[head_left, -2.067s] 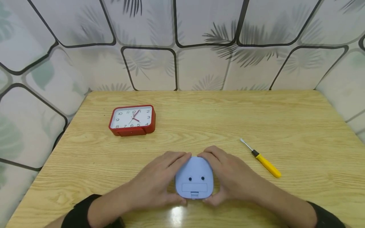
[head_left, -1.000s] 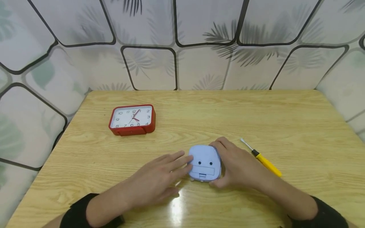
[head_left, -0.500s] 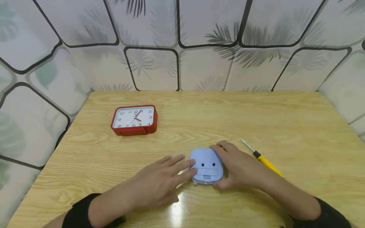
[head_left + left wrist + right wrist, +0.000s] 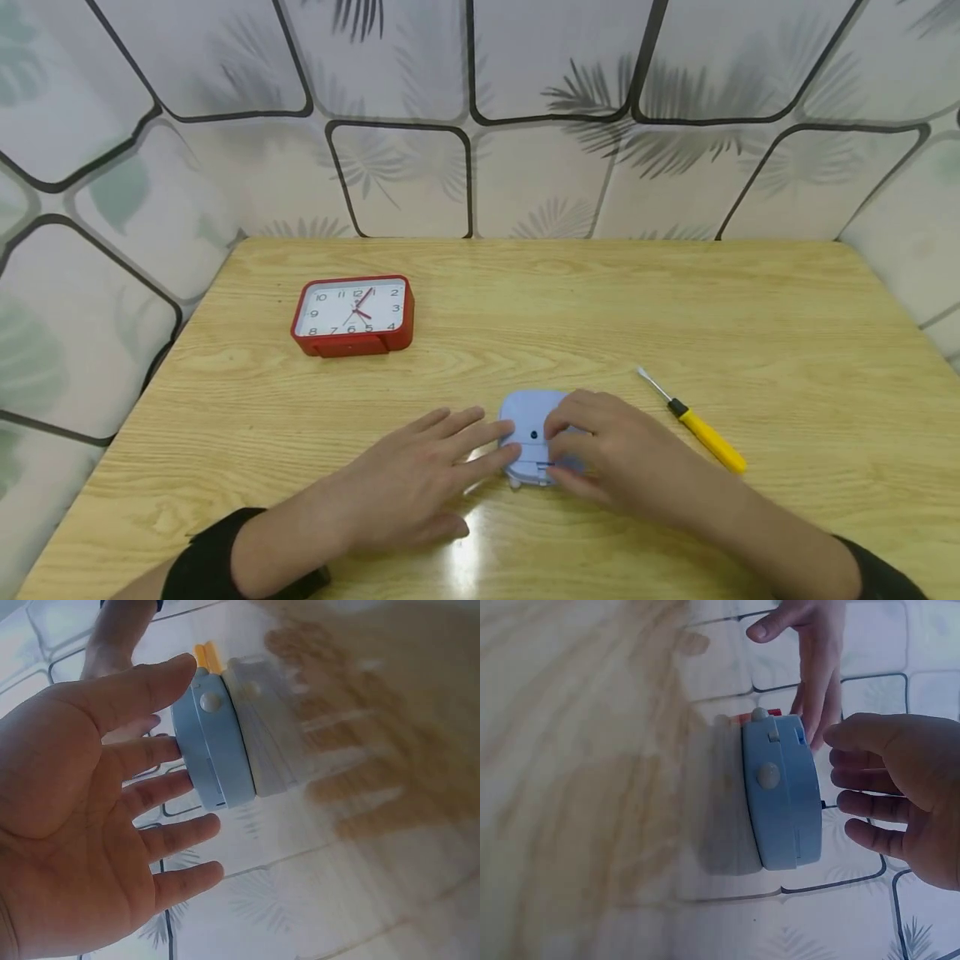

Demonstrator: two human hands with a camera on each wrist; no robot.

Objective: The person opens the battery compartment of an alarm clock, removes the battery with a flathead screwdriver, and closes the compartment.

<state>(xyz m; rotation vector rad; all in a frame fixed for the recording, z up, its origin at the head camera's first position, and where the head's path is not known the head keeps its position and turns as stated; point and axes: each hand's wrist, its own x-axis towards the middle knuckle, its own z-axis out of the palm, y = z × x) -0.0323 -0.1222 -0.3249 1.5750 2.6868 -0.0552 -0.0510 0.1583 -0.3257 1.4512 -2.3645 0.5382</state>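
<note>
A small light blue alarm clock (image 4: 528, 410) lies on its front, back upward. Its back has dark knobs and a battery cover (image 4: 531, 452) with a latch at the near edge. White round feet show in the left wrist view on the clock's side (image 4: 214, 750). My left hand (image 4: 420, 475) is spread, two fingertips resting on the left edge of the clock. My right hand (image 4: 630, 450) hovers over the right half, fingers bent and thumb by the latch, hiding one knob. In the right wrist view its loosely bent fingers (image 4: 870, 806) hold nothing.
A red rectangular clock (image 4: 352, 317) with a white dial sits farther back on the left. To the right lies a yellow-handled screwdriver (image 4: 705, 433), blade pointing away. The wood-grain table (image 4: 675, 300) ends at a patterned wall covering.
The blue clock has shifted right and slightly away from where both hands gripped it. My left hand loosened to fingertip contact. The right hand has just left the right edge and moved over the back.
</note>
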